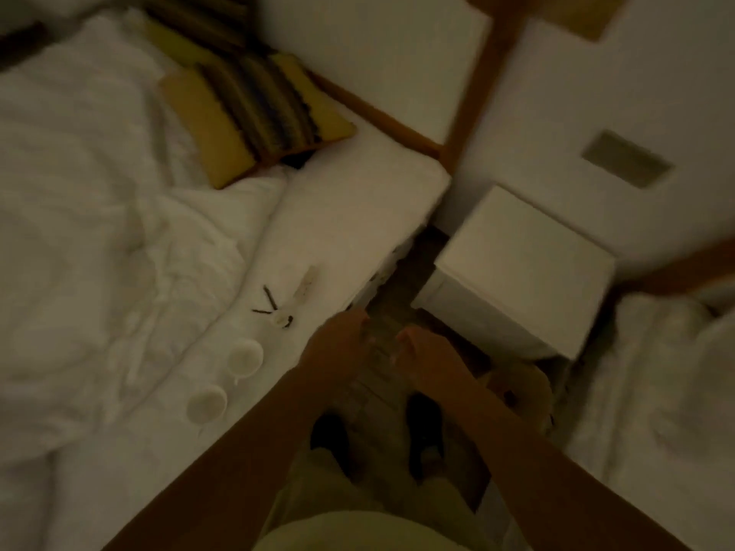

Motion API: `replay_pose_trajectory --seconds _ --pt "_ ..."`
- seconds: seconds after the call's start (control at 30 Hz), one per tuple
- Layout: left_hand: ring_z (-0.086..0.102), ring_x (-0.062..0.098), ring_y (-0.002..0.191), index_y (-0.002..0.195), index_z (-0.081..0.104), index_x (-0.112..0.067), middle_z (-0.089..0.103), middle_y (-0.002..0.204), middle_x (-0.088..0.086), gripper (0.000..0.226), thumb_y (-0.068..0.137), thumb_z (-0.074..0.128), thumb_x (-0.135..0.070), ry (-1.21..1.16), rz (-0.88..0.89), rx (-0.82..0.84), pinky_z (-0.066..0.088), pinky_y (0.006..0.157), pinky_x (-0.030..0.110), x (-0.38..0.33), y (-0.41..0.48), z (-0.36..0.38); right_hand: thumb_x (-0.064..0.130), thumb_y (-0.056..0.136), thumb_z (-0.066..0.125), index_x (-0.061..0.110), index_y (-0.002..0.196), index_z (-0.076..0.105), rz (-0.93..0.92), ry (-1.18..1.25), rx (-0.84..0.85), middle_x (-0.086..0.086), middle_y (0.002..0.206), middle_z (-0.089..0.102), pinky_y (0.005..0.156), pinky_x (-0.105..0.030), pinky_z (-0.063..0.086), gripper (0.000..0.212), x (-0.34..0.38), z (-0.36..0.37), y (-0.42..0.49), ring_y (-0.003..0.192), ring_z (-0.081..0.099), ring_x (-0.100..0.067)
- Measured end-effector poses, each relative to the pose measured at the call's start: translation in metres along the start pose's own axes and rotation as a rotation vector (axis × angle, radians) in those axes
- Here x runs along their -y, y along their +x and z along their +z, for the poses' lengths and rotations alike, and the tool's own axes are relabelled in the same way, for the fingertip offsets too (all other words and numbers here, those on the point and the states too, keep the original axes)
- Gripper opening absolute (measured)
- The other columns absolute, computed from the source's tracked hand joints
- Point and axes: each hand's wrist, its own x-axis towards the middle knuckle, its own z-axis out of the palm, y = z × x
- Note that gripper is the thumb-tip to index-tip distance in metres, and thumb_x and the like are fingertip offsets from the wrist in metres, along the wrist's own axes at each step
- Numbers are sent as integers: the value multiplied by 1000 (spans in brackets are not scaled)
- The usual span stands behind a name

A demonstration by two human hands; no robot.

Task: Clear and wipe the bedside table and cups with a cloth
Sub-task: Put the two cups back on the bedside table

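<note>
Head view, left hand (338, 346) and right hand (423, 353) blurred, grasp unclear, bedside table (525, 252) beyond, cups (244, 353) left.

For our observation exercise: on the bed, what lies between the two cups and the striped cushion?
Head view: small dark sticks and a pale narrow packet lie on the sheet between the cups and the cushion; otherwise bare sheet.

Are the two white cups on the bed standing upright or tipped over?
Upright. The nearer cup and the farther cup both show round open mouths facing up on the bed sheet. Too dim to tell their contents.
</note>
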Motion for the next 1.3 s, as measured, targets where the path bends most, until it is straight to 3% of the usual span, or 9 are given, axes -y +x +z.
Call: replay_pose_trajectory --seconds 0.17,0.3,0.5,0.63,0.77,0.83,0.9,1.0,1.3 --pt "57 21 109 124 53 -23 59 119 2 34 92 56 -32 -133 -392 -213 47 94 37 65 -54 -2 34 93 60 17 138 47 -290 -177 218 -7 133 56 99 -34 42 50 49 28 62 123 54 -28" --pt "57 22 112 127 52 -20 58 123 4 42 88 63 -30 -268 -717 -362 49 95 39 103 -106 29 32 91 64 19 140 41 -523 -278 442 -6 139 48 97 -37 46 55 86 68 82 126 50 -27" --pt "34 32 133 146 28 -24 28 150 10 77 82 70 -29 -314 -890 -557 41 102 44 199 -104 95 38 86 70 24 153 20 -744 -451 498 -9 159 16 110 -49 39 85 118 175 136 141 32 -34" --pt "7 41 145 151 -2 -36 -6 160 11 107 77 75 -39 -241 -888 -581 32 105 61 275 -74 134 42 80 75 36 155 -2 -822 -607 335 -10 164 -12 111 -60 32 107 119 256 181 149 3 -43" --pt "-2 44 146 148 -14 -43 -17 160 8 123 69 81 -44 -221 -827 -619 32 100 69 336 -38 142 41 78 77 38 154 -6 -834 -699 192 -10 164 -16 110 -69 26 112 117 302 222 149 -4 -45" --pt "8 45 143 148 -5 -45 -8 160 11 117 69 80 -46 -199 -821 -581 34 98 69 352 -24 141 33 79 76 37 155 3 -826 -685 185 -12 163 -5 106 -64 36 105 116 311 234 146 10 -44" --pt "29 45 131 145 17 -40 16 151 15 97 70 79 -37 -129 -833 -570 43 94 67 360 -13 142 19 78 76 34 153 17 -818 -642 178 -14 158 11 89 -52 51 97 113 317 240 135 28 -41" --pt "38 41 118 131 35 -33 32 135 15 79 67 78 -21 -101 -844 -635 51 86 54 356 -10 141 18 71 78 31 148 26 -802 -567 158 -17 149 22 74 -43 50 94 107 315 237 123 38 -39" --pt "42 35 114 134 36 -38 35 129 10 81 66 79 -27 -73 -571 -403 46 83 44 239 24 177 28 75 77 29 147 26 -538 -203 169 -15 143 31 83 -43 53 88 -42 223 212 119 48 -36"
